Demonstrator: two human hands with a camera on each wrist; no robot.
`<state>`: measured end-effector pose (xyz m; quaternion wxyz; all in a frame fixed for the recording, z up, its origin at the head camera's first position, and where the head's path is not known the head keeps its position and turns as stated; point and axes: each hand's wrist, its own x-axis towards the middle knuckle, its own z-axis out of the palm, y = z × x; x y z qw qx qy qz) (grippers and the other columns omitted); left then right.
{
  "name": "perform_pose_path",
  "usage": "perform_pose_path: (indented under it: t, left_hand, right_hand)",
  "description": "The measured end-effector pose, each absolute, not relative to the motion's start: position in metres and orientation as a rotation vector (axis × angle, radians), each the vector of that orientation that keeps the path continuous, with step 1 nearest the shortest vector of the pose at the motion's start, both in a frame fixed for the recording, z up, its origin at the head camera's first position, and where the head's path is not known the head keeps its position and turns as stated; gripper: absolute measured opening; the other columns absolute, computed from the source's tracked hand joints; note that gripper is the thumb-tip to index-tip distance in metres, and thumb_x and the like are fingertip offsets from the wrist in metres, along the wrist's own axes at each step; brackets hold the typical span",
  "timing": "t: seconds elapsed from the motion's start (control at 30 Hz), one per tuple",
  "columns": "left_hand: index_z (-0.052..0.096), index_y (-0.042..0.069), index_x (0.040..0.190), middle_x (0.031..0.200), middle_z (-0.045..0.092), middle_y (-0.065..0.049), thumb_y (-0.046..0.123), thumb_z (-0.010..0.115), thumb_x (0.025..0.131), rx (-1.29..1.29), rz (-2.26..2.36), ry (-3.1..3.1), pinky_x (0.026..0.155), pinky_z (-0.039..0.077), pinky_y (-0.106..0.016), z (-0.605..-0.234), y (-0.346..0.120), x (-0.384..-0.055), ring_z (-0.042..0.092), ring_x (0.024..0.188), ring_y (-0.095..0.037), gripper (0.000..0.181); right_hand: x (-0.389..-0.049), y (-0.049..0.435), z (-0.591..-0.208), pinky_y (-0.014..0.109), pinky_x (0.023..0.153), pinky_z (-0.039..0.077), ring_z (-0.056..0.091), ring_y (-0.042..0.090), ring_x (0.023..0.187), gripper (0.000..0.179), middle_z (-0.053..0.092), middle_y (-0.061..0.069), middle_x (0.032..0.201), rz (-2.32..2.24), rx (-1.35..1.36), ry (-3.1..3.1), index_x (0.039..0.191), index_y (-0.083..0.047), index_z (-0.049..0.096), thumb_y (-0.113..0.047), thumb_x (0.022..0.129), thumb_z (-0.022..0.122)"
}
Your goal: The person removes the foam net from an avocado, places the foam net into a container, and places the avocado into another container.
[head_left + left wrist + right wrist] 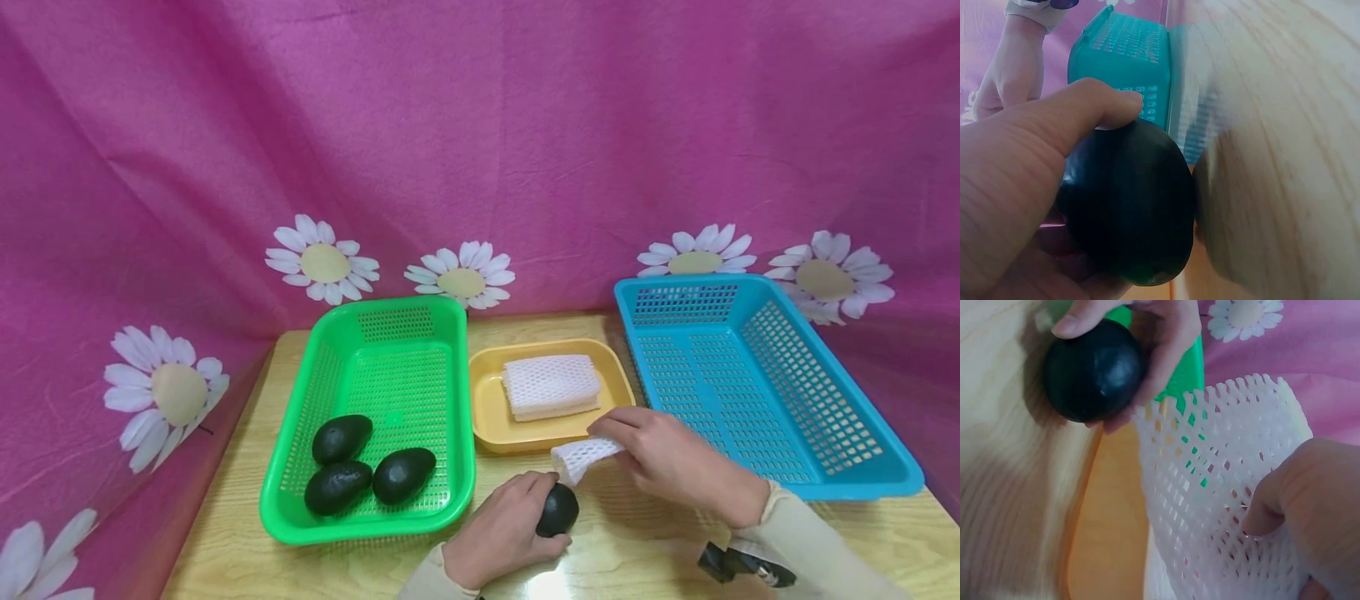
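Observation:
A dark avocado [557, 510] is gripped by my left hand [504, 527] just above the wooden table, fingers on one side and thumb on the other. The left wrist view shows the thumb along the top of the avocado [1132, 200]. In my right hand [667, 454] is a white foam net sleeve [585, 457], pinched near one end. Its mouth opens toward the avocado [1094, 370]; in the right wrist view the foam net sleeve [1222, 481] stands open, with the thumb pressed against its mesh.
A green basket [467, 417] on the left holds three avocados [403, 476]. Behind the hands, a yellow tray [487, 417] carries stacked white foam nets [551, 385]. At the right stands a blue basket [720, 367]. A pink flowered cloth [480, 150] hangs behind the table [232, 517].

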<state>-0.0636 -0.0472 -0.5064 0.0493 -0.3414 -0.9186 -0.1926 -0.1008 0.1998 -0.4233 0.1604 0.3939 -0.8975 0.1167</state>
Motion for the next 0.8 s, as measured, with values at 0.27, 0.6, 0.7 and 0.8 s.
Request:
perform_pose_path:
  t: [0.27, 0.6, 0.7, 0.8]
  left_hand:
    - [0.064, 0.006, 0.131, 0.122, 0.072, -0.003, 0.042, 0.078, 0.085, -1.034, -0.578, -2.813, 0.091, 0.056, -0.021, -0.505, -0.047, -0.064, 0.069, 0.107, -0.011, 0.060]
    - [0.064, 0.007, 0.131, 0.122, 0.072, -0.002, 0.042, 0.078, 0.084, -1.029, -0.548, -2.780, 0.091, 0.056, -0.021, -0.506, -0.048, -0.063, 0.069, 0.106, -0.012, 0.061]
    - [0.064, 0.007, 0.131, 0.122, 0.072, -0.002, 0.042, 0.078, 0.084, -1.027, -0.549, -2.783, 0.092, 0.056, -0.022, -0.506, -0.048, -0.063, 0.069, 0.107, -0.012, 0.061]
    - [0.063, 0.007, 0.133, 0.124, 0.072, -0.002, 0.043, 0.078, 0.084, -1.019, -0.555, -2.802, 0.093, 0.056, -0.022, -0.506, -0.047, -0.063, 0.069, 0.109, -0.012, 0.062]
  right_hand:
    - [-0.109, 0.199, -0.417, 0.037, 0.080, 0.064, 0.075, 0.020, 0.094, 0.041, 0.076, 0.006, 0.108, 0.342, 1.051, -2.603, 0.116, -0.008, 0.074, 0.005, 0.078, 0.077]
    - [-0.121, 0.193, -0.406, 0.033, 0.074, 0.062, 0.068, 0.013, 0.085, 0.041, 0.076, 0.006, 0.112, 0.399, 0.980, -2.660, 0.119, -0.009, 0.072, 0.004, 0.081, 0.077]
    - [-0.126, 0.190, -0.404, 0.027, 0.068, 0.058, 0.062, 0.009, 0.077, 0.040, 0.076, 0.006, 0.112, 0.413, 0.961, -2.671, 0.121, -0.009, 0.072, 0.002, 0.082, 0.077]
    - [-0.132, 0.188, -0.404, 0.023, 0.064, 0.053, 0.054, 0.005, 0.070, 0.041, 0.076, 0.007, 0.113, 0.427, 0.953, -2.668, 0.123, -0.009, 0.071, 0.002, 0.084, 0.076]
